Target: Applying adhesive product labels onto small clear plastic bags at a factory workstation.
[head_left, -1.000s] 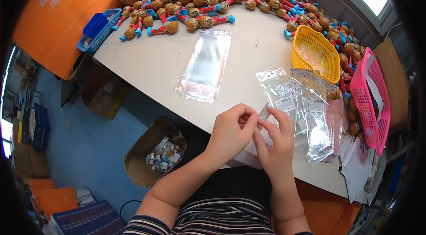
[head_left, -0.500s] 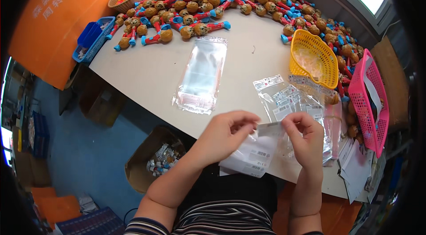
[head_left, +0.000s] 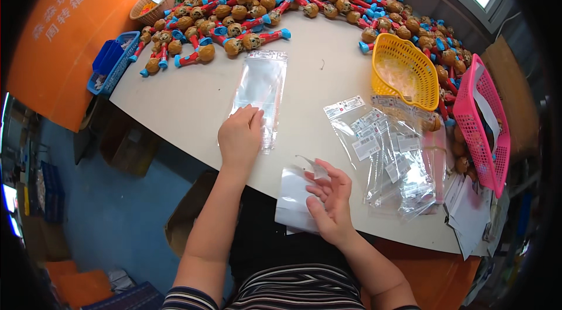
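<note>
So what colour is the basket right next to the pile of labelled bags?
Yellow basket, clearest in the head view.

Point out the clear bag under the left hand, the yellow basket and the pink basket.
clear bag [head_left: 260, 84]: head view, bare middle.
yellow basket [head_left: 383, 52]: head view, left rim.
pink basket [head_left: 468, 128]: head view, near wall.
</note>
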Action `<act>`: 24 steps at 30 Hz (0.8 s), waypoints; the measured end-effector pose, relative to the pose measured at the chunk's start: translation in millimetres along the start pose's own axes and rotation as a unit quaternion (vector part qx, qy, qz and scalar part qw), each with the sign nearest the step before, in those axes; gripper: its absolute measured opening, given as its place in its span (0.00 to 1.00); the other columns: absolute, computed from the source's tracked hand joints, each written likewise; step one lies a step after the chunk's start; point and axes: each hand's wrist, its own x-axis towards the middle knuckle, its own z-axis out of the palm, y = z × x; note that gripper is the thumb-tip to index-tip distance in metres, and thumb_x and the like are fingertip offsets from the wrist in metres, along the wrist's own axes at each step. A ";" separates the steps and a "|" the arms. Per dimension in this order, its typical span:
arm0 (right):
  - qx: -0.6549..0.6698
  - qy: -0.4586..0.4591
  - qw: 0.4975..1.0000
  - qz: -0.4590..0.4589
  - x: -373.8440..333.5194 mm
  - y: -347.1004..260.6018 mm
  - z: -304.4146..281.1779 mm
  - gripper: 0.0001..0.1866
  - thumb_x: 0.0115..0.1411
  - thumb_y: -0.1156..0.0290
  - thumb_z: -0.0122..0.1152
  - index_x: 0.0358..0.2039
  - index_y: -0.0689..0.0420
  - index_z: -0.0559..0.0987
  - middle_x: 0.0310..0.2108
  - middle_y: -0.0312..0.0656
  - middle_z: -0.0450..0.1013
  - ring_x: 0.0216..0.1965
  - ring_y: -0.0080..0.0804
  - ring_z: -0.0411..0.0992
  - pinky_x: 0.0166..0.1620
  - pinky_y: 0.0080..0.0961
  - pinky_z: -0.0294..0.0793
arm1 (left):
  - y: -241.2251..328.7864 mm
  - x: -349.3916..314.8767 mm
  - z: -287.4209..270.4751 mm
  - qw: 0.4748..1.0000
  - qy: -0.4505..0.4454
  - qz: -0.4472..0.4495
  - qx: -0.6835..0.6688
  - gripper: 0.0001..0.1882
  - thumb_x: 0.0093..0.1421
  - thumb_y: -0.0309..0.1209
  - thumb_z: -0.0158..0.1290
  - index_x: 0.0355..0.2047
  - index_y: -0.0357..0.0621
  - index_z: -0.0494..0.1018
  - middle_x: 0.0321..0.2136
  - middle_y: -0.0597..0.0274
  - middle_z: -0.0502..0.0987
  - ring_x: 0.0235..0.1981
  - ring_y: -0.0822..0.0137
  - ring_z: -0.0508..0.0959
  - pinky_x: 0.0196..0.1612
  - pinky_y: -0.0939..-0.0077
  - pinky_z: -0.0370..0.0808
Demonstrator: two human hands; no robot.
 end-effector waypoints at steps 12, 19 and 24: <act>0.058 0.226 0.969 -0.077 16.9 -62.0 -69.3 0.34 0.66 0.70 0.53 0.68 0.50 0.50 0.62 0.50 0.59 0.58 0.54 0.69 0.52 0.40 0.76 | 105.5 -53.0 38.1 0.979 -0.133 0.143 0.062 0.11 0.58 0.30 0.56 0.21 0.40 0.71 0.19 0.56 0.73 0.23 0.52 0.77 0.28 0.61 0.76; -0.042 0.149 0.987 0.053 47.8 -85.3 -88.0 0.33 0.68 0.72 0.50 0.69 0.50 0.49 0.63 0.57 0.61 0.53 0.45 0.75 0.48 0.30 0.78 | 111.8 -52.3 25.4 0.985 -0.123 0.116 -0.028 0.14 0.59 0.36 0.58 0.35 0.35 0.75 0.36 0.48 0.79 0.36 0.51 0.81 0.38 0.61 0.79; -0.048 0.098 0.970 0.217 73.2 -80.6 -95.4 0.29 0.68 0.66 0.53 0.67 0.51 0.57 0.41 0.50 0.79 0.29 0.30 0.80 0.29 0.19 0.77 | 75.5 -70.1 14.5 0.953 -0.245 0.175 0.035 0.28 0.63 0.40 0.55 0.57 0.32 0.68 0.61 0.37 0.66 0.64 0.41 0.64 0.65 0.48 0.61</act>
